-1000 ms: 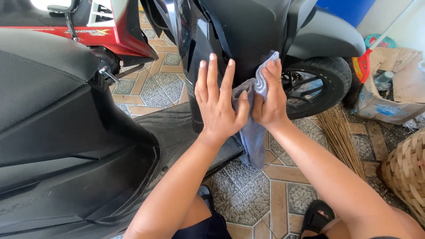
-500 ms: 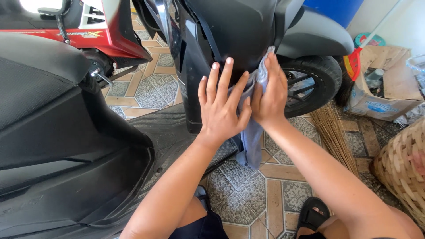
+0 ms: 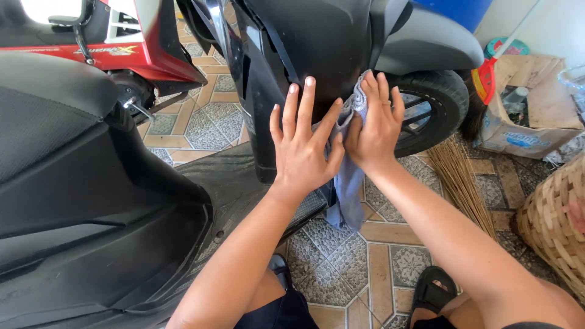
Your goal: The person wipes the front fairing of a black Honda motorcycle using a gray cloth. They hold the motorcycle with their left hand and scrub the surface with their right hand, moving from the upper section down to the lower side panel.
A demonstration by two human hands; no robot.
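Note:
A black scooter fills the left and top of the head view; its front leg shield (image 3: pixel 317 42) stands upright before me. My left hand (image 3: pixel 301 143) lies flat on the shield with fingers spread, holding nothing. Just to its right, my right hand (image 3: pixel 373 128) presses a grey-blue cloth (image 3: pixel 347 183) against the shield's lower edge; the cloth's loose end hangs down toward the tiles. The scooter's front wheel (image 3: pixel 436 106) sits right behind my right hand. The black seat (image 3: pixel 55 103) lies at the left.
A red motorcycle (image 3: pixel 140 45) is parked at the top left. A stick broom (image 3: pixel 460 176), a cardboard box (image 3: pixel 527 116) and a woven basket (image 3: pixel 557 225) stand at the right. The floor is patterned tile (image 3: pixel 341 268). My sandalled foot (image 3: pixel 436 292) is at the bottom.
Both hands have stayed on the shield, shifting only slightly. My right hand's fingers have spread a little over the cloth. The view has drifted a bit.

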